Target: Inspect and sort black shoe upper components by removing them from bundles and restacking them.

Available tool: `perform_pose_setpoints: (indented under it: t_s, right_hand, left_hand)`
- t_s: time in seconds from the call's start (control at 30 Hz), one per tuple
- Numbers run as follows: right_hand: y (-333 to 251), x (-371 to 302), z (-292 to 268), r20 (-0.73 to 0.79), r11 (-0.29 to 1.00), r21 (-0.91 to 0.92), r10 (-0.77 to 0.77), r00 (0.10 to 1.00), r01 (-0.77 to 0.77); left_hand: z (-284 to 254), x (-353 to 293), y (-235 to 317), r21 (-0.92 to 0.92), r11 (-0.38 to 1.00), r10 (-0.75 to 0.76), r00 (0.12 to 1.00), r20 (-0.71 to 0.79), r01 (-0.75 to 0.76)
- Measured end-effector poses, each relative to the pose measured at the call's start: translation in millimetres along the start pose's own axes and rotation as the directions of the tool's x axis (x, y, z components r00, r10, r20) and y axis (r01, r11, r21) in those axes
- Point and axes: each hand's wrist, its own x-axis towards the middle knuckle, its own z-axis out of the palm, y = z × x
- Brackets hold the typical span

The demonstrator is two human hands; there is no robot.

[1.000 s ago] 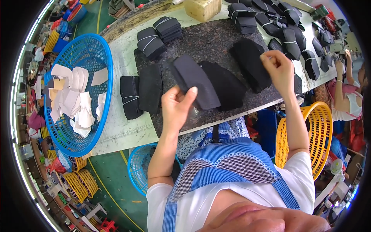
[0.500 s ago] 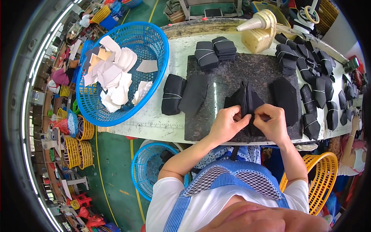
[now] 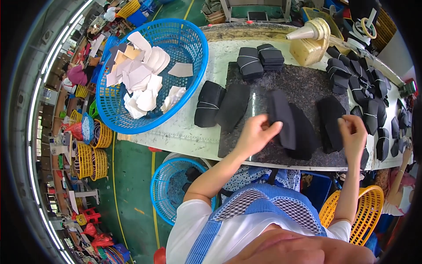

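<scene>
My left hand (image 3: 259, 132) pinches a black cut piece (image 3: 282, 119) by its left edge, tilted above the dark mat. Partly beneath it, another black piece (image 3: 302, 136) lies on the mat. My right hand (image 3: 354, 132) is at the right edge of a black stack (image 3: 330, 121), its thumb and fingertips pressed together; whether a piece is between them is too small to make out. Left of the mat's middle lies a loose black piece (image 3: 234, 108), leaning against a banded black bundle (image 3: 208, 104).
The dark mat (image 3: 268, 81) covers part of the white table (image 3: 176, 136). Banded black bundles (image 3: 249, 62) stand at its far side, with several more (image 3: 371, 112) at right. A yellowish container (image 3: 307, 46) with a nozzle stands behind. A blue basket (image 3: 200, 66) holds pale pieces.
My hands have moved apart. The black pieces held upright between them are now separated: one is in my left hand, another on the mat. My right hand has moved to the right-hand stack.
</scene>
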Motion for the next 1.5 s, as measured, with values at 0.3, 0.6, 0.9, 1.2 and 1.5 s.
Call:
perform_pose_setpoints:
  t_s: [0.3, 0.6, 0.9, 1.2, 1.5]
  right_hand:
    - [-9.4, -9.7, 22.6, 0.303, 0.847, 0.504, 0.007, 0.953, -0.167]
    - [-6.0, -8.9, -8.2, 0.016, 0.975, 0.222, 0.018, 1.0, -0.021]
    - [-37.5, -27.6, 45.7, 0.268, 0.876, 0.427, -0.361, 0.893, 0.226]
    - [-32.0, -40.2, 45.8, 0.445, 0.807, 0.557, -0.089, 0.891, -0.197]
    - [-31.5, -38.2, 55.0, 0.272, 0.881, 0.443, -0.308, 0.912, 0.165]
  left_hand:
    - [11.8, -12.7, 30.0, 0.028, 0.999, -0.042, 0.99, 0.136, 0.039]
    - [-4.3, -11.1, 19.1, -0.01, 0.994, -0.111, 0.993, 0.049, 0.112]
    - [32.7, -8.2, 16.6, 0.002, 1.0, -0.029, 0.977, 0.211, 0.029]
    - [28.4, -11.2, 9.4, -0.087, 0.991, -0.074, 0.964, 0.257, 0.099]
    - [22.3, -8.0, 1.2, -0.041, 0.993, -0.094, 0.951, 0.295, 0.111]
